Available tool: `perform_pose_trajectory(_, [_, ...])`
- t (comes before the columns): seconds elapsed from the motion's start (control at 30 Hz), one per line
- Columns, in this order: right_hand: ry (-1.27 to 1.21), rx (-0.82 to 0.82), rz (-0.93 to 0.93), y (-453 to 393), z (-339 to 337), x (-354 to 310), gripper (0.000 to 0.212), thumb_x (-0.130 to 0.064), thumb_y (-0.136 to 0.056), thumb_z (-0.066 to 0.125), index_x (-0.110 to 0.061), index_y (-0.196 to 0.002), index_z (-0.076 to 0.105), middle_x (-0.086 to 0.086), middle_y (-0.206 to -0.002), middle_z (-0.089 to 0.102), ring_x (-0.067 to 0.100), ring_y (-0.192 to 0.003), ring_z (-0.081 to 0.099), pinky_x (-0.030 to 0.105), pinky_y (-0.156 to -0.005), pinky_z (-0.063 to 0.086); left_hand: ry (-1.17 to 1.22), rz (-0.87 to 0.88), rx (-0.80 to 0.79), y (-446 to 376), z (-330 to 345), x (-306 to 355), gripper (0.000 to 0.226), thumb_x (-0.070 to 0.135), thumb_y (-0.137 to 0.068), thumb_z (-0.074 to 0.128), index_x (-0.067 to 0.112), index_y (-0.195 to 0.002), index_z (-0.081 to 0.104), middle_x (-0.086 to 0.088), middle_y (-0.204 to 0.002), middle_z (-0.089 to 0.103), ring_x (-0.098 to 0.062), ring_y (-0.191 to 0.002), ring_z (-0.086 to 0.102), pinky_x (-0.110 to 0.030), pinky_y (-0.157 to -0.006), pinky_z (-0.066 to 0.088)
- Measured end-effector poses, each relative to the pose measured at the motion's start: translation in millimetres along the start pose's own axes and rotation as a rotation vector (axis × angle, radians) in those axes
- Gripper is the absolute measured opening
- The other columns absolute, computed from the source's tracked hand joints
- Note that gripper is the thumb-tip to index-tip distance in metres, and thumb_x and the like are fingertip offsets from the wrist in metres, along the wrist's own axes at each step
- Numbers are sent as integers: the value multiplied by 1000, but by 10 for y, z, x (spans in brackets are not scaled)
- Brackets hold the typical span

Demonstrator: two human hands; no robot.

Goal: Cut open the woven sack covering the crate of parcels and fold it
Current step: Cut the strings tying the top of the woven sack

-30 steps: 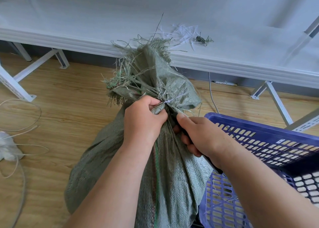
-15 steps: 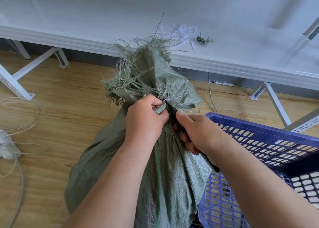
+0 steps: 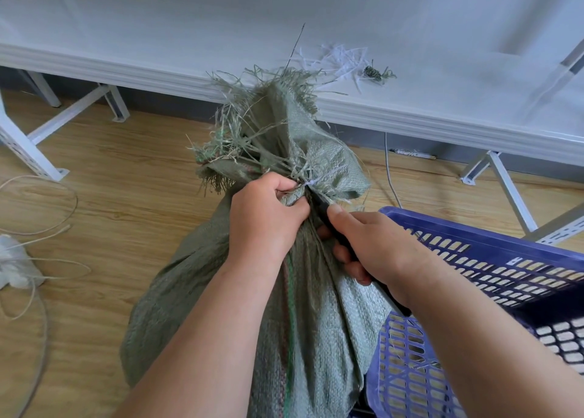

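At the left edge of the frame a white bundle (image 3: 12, 267) with loose cord (image 3: 47, 228) lies on the wood floor (image 3: 126, 180), placed as it was a second ago. In the centre the green sack (image 3: 316, 322) stands, its frayed neck bunched under a white tie (image 3: 311, 182). The left hand (image 3: 262, 218) grips the neck just below the tie, fingers curled tight, much as before. The right hand (image 3: 373, 247), slightly lower in the frame than earlier, wraps a dark knife handle (image 3: 392, 297); the blade (image 3: 319, 201) now reaches up to the tie. At the lower right, the blue crate (image 3: 505, 275) touches the sack; its contents are hidden. On the white shelf (image 3: 442, 111) in the upper right lie scraps (image 3: 347, 63).
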State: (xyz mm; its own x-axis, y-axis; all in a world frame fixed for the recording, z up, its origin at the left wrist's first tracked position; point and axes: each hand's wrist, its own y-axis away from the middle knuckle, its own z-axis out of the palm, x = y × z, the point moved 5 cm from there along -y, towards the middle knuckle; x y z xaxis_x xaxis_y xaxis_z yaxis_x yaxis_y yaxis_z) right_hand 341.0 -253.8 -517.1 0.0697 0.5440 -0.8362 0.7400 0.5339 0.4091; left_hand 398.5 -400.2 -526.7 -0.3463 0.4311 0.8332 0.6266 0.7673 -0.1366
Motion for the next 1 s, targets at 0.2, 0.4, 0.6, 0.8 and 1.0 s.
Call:
perform_pose_trajectory(0.2, [19,5,-7,35,-15,28,45,-46,-99,42,-9,-89,66,-1,-49,47,11,-33,37,18,-36,29,2,6,8,0,-14,15,25,31,-75,74,25,-100,71,12,-97,69,-4,-88,60,-18,-72,41])
perform_pose_trajectory(0.4, [53,37,4,3,-25,36,48,-48,-97,42,-6,-88,65,-6,-43,47,11,-31,38,19,-36,30,-63,16,0,37,21,59,24,33,-76,73,27,-99,70,18,-81,57,-2,-74,52,-7,-56,33])
perform_pose_trajectory(0.6, [-25,9,20,-44,-9,1,47,-45,-98,43,-5,-86,65,-2,-45,46,14,-33,36,19,-37,28,-108,43,-12,69,39,77,22,33,-77,73,29,-97,68,24,-68,48,10,-61,44,-6,-52,30])
perform_pose_trajectory(0.8, [-77,-48,6,38,-20,-8,47,-44,-99,43,-3,-93,65,2,-51,44,15,-36,32,20,-38,26,-61,15,-5,61,8,51,24,34,-76,72,27,-99,70,13,-91,69,-5,-77,61,-18,-59,41])
perform_pose_trajectory(1.0, [-79,-81,-46,129,0,-54,43,-44,-99,41,-9,-94,65,3,-55,45,15,-38,34,21,-39,27,-54,-5,12,10,-77,31,23,35,-76,73,27,-98,71,11,-89,69,-10,-79,62,-21,-61,41])
